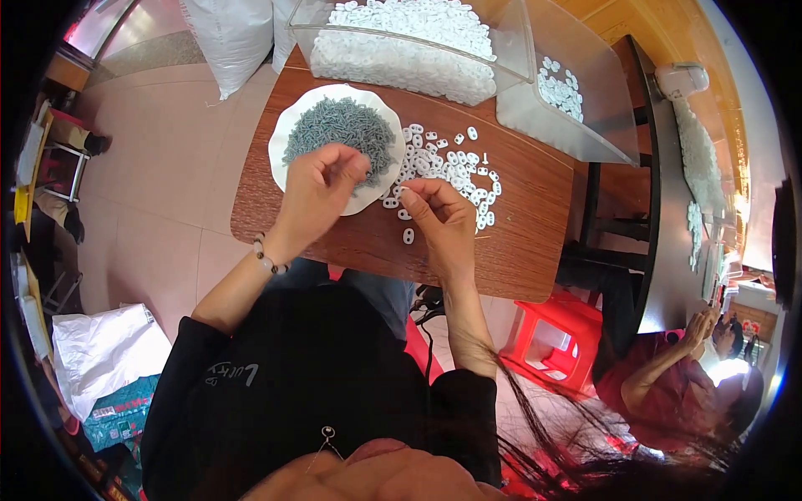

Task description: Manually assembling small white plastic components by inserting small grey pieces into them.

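My left hand [322,188] rests over the near edge of a white plate [294,117] heaped with small grey-green metal pieces [338,125]; its fingers are pinched together, seemingly on one of them. My right hand [434,219] hovers beside the plate, thumb and forefinger pinched at a small white plastic piece. A loose scatter of white plastic pieces [455,167] lies on the brown wooden table [535,225] just beyond that hand. One single white piece [408,236] lies near my right wrist.
A clear plastic bin [401,42] full of white pieces stands at the table's far edge, a second clear bin [576,92] to its right. A red stool [555,338] sits right of the table. Another person [668,376] is seated at lower right. White sacks [104,351] lie on the floor.
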Available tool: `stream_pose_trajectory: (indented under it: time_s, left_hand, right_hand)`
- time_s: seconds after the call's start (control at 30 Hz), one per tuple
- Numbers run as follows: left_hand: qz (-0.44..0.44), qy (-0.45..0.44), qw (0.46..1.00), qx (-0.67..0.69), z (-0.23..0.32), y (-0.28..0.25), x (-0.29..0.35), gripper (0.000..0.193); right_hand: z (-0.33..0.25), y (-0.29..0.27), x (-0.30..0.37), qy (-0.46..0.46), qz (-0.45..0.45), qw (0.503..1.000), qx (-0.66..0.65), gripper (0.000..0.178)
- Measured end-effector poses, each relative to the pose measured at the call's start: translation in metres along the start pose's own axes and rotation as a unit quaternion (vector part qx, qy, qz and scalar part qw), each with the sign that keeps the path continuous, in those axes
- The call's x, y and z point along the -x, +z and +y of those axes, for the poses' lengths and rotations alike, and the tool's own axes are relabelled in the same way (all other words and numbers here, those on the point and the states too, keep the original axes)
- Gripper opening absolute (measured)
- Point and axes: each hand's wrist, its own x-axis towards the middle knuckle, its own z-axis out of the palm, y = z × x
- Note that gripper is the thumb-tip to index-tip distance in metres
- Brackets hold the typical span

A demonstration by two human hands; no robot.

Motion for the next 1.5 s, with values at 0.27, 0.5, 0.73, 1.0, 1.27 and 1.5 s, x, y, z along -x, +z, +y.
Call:
stream_pose_trajectory:
  time_s: [0.27, 0.5, 0.73, 1.0, 1.27, 1.5]
  left_hand:
    - [-0.079, 0.003, 0.997, -0.002, 0.014, 0.013, 0.026, 0.014]
    - [-0.097, 0.012, 0.995, -0.024, 0.016, 0.018, 0.028, 0.014]
    - [-0.118, -0.010, 0.992, -0.041, 0.018, 0.021, 0.030, 0.014]
    - [-0.102, -0.011, 0.995, -0.010, 0.013, 0.024, 0.028, 0.012]
    - [-0.113, 0.011, 0.992, -0.046, 0.011, 0.025, 0.028, 0.013]
    - [-0.108, 0.006, 0.993, -0.036, 0.010, 0.025, 0.029, 0.013]
  right_hand:
    - [-0.006, 0.007, 0.017, 0.004, 0.042, 0.999, 0.028, 0.014]
    - [0.002, -0.001, 0.024, -0.024, 0.043, 0.998, 0.040, 0.012]
    - [-0.005, 0.001, 0.028, -0.006, 0.053, 0.998, 0.038, 0.011]
    - [-0.002, -0.003, 0.027, -0.027, 0.064, 0.997, 0.025, 0.010]
    - [0.008, -0.006, 0.026, -0.063, 0.068, 0.991, 0.099, 0.010]
    - [0.009, -0.007, 0.027, -0.091, 0.067, 0.984, 0.139, 0.010]
